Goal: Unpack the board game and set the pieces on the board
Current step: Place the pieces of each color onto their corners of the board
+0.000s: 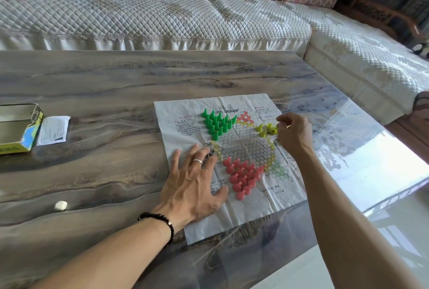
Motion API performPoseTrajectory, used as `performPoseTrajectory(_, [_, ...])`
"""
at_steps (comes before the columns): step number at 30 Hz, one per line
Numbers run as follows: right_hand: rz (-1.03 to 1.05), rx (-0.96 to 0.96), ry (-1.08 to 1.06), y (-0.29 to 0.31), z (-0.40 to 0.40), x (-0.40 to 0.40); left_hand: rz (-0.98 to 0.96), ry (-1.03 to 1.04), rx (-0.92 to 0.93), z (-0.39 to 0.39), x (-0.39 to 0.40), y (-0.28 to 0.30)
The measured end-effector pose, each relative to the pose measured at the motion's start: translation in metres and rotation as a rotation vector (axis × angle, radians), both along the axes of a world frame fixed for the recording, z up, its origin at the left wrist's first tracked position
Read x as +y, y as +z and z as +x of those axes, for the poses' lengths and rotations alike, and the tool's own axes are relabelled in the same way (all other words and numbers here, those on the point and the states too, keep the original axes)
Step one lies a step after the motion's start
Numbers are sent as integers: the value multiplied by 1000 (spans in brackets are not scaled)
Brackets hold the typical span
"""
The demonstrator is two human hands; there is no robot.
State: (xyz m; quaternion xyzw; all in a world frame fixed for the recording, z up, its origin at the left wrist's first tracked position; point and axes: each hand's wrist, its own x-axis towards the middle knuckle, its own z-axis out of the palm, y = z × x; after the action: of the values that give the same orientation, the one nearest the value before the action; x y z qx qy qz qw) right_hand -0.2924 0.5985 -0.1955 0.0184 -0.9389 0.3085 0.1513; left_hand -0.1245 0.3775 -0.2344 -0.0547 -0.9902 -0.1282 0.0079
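A thin paper game board [274,198] printed with a hexagon star lies flat on the table. Several green pegs [217,122] stand in a triangle at its far left point. Red pegs [243,176], also several, fill the near point. A few yellow pegs [264,129] stand loosely at the far right. My left hand [195,184] presses flat on the board's near left part, fingers spread. My right hand [293,134] hovers beside the yellow pegs with its fingertips pinched together; what they hold is hidden.
The open game box [21,126] lies at the table's left edge with a white leaflet [53,129] beside it. A small white lump [60,205] sits near the front left. A quilted sofa [151,14] runs behind the marbled table [104,84].
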Motion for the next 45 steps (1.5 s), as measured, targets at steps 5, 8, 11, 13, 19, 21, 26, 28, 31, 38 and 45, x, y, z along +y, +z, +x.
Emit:
performPoseTrajectory(5, [181, -91, 69, -2, -12, 3, -8, 1, -8, 0, 0, -1])
performPoseTrajectory(8, [327, -161, 83, -5, -17, -5, -8, 2, -6, 0, 1, 0])
performPoseTrajectory(11, [420, -168, 70, -6, -20, -8, -1, -1, -9, 0, 0, 1])
performPoseTrajectory(13, [407, -174, 61, -7, -21, -6, 2, 0, -8, 0, 0, 1])
performPoseTrajectory(19, [123, -96, 13, 1, -15, 8, 11, 1, 4, 0, 0, 1])
performPoseTrajectory(21, [75, -93, 27, 6, -10, 13, 14, -2, 8, 0, 0, 0])
performPoseTrajectory(26, [61, -132, 90, 13, 7, 14, 31, 2, 29, 0, 0, -2])
performPoseTrajectory(28, [75, -120, 75, 14, 10, 13, 33, 2, 29, -1, 1, -2])
performPoseTrajectory(31, [155, -129, 94, 13, 11, 11, 26, 3, 29, -1, 1, -3])
performPoseTrajectory(38, [216, -236, 181, 1, 12, 3, 24, 3, 34, -2, 1, -4])
performPoseTrajectory(45, [173, -274, 176, -1, 13, -1, 19, 2, 28, -2, 0, -5])
